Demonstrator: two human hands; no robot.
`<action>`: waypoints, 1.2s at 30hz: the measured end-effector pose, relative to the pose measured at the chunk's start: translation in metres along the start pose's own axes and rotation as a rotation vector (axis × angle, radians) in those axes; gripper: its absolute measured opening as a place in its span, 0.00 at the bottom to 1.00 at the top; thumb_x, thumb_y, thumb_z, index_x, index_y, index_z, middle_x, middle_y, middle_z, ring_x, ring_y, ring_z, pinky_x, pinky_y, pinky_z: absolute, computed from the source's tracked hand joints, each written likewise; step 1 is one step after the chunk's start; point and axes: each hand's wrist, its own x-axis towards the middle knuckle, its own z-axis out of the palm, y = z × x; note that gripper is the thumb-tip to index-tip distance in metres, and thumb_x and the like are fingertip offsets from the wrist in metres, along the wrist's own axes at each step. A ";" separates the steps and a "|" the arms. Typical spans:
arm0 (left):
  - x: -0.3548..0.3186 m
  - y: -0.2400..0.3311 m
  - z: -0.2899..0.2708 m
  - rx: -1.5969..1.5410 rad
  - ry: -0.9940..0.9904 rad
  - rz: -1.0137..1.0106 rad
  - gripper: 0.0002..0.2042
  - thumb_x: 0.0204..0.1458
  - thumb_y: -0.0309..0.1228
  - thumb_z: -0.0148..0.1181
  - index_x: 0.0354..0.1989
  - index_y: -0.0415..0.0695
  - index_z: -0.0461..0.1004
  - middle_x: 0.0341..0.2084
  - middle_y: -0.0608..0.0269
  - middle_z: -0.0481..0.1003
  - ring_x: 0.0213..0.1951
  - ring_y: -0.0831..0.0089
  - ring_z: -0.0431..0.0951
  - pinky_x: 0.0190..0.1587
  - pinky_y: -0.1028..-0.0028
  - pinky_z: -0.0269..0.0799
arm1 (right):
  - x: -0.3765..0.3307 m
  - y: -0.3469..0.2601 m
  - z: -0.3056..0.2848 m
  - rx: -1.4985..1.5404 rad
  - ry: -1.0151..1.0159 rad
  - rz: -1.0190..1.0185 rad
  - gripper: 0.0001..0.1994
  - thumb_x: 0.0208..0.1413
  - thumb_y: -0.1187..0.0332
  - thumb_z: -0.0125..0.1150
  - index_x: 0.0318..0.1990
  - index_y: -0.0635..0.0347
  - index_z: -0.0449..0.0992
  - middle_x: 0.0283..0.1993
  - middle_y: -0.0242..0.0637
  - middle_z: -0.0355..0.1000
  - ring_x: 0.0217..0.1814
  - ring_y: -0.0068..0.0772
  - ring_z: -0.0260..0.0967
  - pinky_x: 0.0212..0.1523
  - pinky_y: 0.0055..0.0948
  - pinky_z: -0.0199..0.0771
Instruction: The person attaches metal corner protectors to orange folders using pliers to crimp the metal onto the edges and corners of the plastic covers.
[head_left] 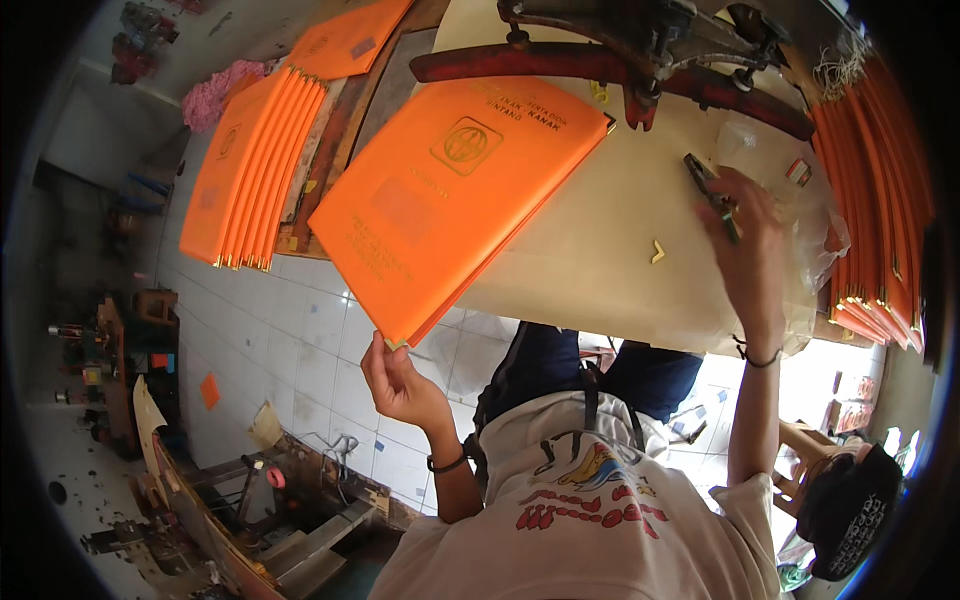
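My left hand [400, 385] has its grip pinched on the bottom corner of an orange folder [450, 200], which lies slanted across the centre of the frame, half off the counter [620, 270]. My right hand [750, 240], at the right of the frame, is closed on small pliers [712, 190]. With only one corner held, I judge the folder could sag, slide off the edge or crease.

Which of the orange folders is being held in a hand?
The big orange folder lying across the table edge: the left hand grips its near corner. The other orange folders lie in stacks at the left and right, untouched.
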 end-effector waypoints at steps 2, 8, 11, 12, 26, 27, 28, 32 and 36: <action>-0.006 0.013 0.007 -0.018 0.032 -0.075 0.14 0.60 0.25 0.53 0.51 0.32 0.74 0.38 0.61 0.74 0.37 0.76 0.74 0.41 0.74 0.70 | 0.014 -0.007 0.017 0.114 -0.087 -0.207 0.13 0.50 0.72 0.67 0.42 0.62 0.75 0.52 0.45 0.73 0.55 0.48 0.69 0.55 0.42 0.68; -0.005 0.007 0.000 -0.024 0.074 -0.191 0.13 0.59 0.24 0.54 0.50 0.32 0.75 0.35 0.62 0.76 0.35 0.77 0.72 0.40 0.76 0.69 | 0.040 -0.009 0.061 -0.169 -0.272 -0.317 0.29 0.61 0.58 0.56 0.65 0.63 0.58 0.57 0.50 0.67 0.63 0.52 0.58 0.62 0.53 0.54; 0.002 0.001 -0.005 0.001 0.087 -0.154 0.11 0.59 0.23 0.55 0.48 0.32 0.76 0.39 0.60 0.77 0.36 0.76 0.75 0.41 0.77 0.71 | 0.055 -0.018 0.070 -0.123 -0.352 -0.209 0.25 0.60 0.57 0.57 0.60 0.62 0.67 0.56 0.48 0.68 0.60 0.53 0.61 0.61 0.54 0.55; 0.006 -0.001 -0.006 -0.003 0.101 -0.122 0.11 0.59 0.23 0.55 0.47 0.32 0.76 0.40 0.60 0.77 0.37 0.76 0.75 0.41 0.77 0.71 | 0.059 -0.021 0.072 -0.019 -0.364 -0.199 0.21 0.60 0.57 0.57 0.55 0.60 0.72 0.55 0.46 0.68 0.58 0.53 0.61 0.60 0.54 0.56; 0.023 -0.003 -0.010 -0.061 0.015 0.061 0.09 0.59 0.23 0.54 0.46 0.34 0.74 0.40 0.59 0.74 0.41 0.73 0.76 0.44 0.75 0.72 | 0.066 -0.004 0.102 0.124 -0.250 -0.201 0.13 0.61 0.60 0.57 0.45 0.57 0.80 0.54 0.40 0.70 0.55 0.50 0.64 0.56 0.50 0.61; 0.022 -0.005 -0.012 -0.062 -0.003 0.061 0.09 0.59 0.22 0.55 0.46 0.33 0.74 0.40 0.59 0.75 0.41 0.73 0.76 0.43 0.75 0.72 | 0.066 -0.005 0.104 0.191 -0.225 -0.174 0.13 0.60 0.60 0.57 0.47 0.57 0.78 0.53 0.40 0.71 0.55 0.51 0.65 0.56 0.50 0.62; 0.022 -0.008 -0.013 -0.062 -0.021 0.061 0.09 0.58 0.21 0.55 0.46 0.33 0.74 0.40 0.59 0.75 0.40 0.73 0.76 0.43 0.74 0.72 | 0.066 -0.006 0.105 0.258 -0.200 -0.146 0.14 0.60 0.61 0.58 0.50 0.57 0.76 0.52 0.40 0.72 0.54 0.52 0.66 0.55 0.50 0.62; 0.013 -0.009 -0.013 -0.076 -0.016 -0.042 0.12 0.59 0.27 0.56 0.48 0.33 0.75 0.36 0.57 0.78 0.35 0.75 0.74 0.43 0.73 0.69 | 0.067 0.006 0.111 0.295 -0.238 -0.174 0.17 0.60 0.62 0.58 0.54 0.57 0.71 0.50 0.40 0.74 0.53 0.53 0.67 0.54 0.49 0.64; 0.007 -0.013 -0.019 -0.124 -0.062 -0.150 0.13 0.56 0.21 0.57 0.48 0.31 0.75 0.35 0.57 0.78 0.35 0.74 0.76 0.41 0.74 0.72 | 0.066 0.002 0.110 0.281 -0.215 -0.141 0.16 0.59 0.63 0.59 0.51 0.59 0.73 0.47 0.41 0.76 0.52 0.52 0.68 0.53 0.48 0.65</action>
